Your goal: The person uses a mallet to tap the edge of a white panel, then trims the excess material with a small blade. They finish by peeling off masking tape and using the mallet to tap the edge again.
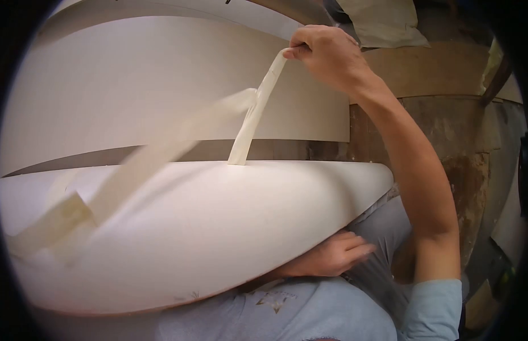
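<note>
A long white curved panel lies across my lap with its narrow end to the right. Raised above its far edge, my right hand pinches the end of a cream strip of masking tape. The strip runs taut down to the panel's edge. A second length of tape, blurred by motion, trails off to the left over the panel, with a loose folded part near the left end. Under the panel's near edge, my left hand has its fingers curled; whatever they may hold is hidden.
Behind the panel stands another large off-white sheet. Worn wooden boards cover the floor at the right. A pale sheet of paper or cloth lies at the top right. My grey-blue clothing touches the near edge.
</note>
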Action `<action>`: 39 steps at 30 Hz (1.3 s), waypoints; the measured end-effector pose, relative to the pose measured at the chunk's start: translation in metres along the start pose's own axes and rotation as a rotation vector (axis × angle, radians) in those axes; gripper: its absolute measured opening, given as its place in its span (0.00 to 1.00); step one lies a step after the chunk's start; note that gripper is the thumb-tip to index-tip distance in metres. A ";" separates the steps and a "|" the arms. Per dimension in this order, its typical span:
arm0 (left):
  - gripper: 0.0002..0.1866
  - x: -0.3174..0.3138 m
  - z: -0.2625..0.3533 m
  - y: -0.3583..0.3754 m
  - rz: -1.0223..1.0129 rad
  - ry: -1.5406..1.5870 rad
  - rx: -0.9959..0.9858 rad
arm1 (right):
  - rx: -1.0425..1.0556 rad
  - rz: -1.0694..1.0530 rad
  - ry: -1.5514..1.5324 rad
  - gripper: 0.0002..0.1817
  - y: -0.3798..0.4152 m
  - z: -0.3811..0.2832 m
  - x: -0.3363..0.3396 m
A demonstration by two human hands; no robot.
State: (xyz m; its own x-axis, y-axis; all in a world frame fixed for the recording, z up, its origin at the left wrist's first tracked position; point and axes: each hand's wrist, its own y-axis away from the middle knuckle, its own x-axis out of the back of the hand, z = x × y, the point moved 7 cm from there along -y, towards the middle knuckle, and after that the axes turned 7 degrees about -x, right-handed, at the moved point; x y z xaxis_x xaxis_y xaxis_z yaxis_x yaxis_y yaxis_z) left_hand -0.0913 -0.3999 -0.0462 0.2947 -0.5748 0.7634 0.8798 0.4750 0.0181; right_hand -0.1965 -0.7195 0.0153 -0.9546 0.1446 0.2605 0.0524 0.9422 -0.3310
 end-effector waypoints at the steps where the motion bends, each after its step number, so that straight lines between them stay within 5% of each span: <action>1: 0.18 0.002 -0.002 0.002 0.027 -0.008 0.023 | 0.027 0.038 0.027 0.13 -0.005 0.000 -0.007; 13: 0.19 0.003 -0.009 0.014 0.112 -0.010 -0.006 | -0.076 0.014 0.316 0.17 -0.024 0.019 -0.060; 21: 0.20 -0.007 -0.002 -0.030 0.069 0.019 -0.007 | -0.177 0.155 0.562 0.16 -0.065 0.104 -0.014; 23: 0.20 -0.011 -0.002 -0.030 -0.009 -0.011 0.015 | -0.550 0.046 0.549 0.15 -0.068 0.156 0.026; 24: 0.20 -0.010 -0.003 -0.033 -0.008 -0.007 -0.031 | -0.552 0.082 0.579 0.15 -0.067 0.160 0.052; 30: 0.19 -0.010 0.000 -0.040 0.058 0.041 -0.084 | -0.251 -0.059 0.862 0.12 0.004 0.129 0.149; 34: 0.19 -0.002 -0.015 -0.141 0.129 0.150 -0.102 | -0.110 -0.277 1.256 0.09 0.023 0.077 0.257; 36: 0.18 -0.016 -0.012 -0.073 0.228 0.170 -0.165 | 0.020 -0.295 1.430 0.09 0.092 0.009 0.216; 38: 0.17 -0.014 -0.017 -0.095 0.303 0.171 -0.089 | 0.147 -0.267 1.466 0.07 0.104 -0.017 0.247; 39: 0.17 -0.010 -0.012 -0.107 0.300 0.190 -0.113 | 0.034 -0.347 1.469 0.06 0.106 -0.029 0.262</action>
State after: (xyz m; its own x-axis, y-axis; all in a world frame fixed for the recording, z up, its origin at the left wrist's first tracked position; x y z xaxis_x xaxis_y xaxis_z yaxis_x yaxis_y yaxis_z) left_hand -0.1843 -0.4526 -0.0633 0.6008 -0.5396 0.5898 0.7760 0.5710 -0.2681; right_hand -0.4328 -0.5727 0.0750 0.2165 0.1071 0.9704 -0.1334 0.9879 -0.0792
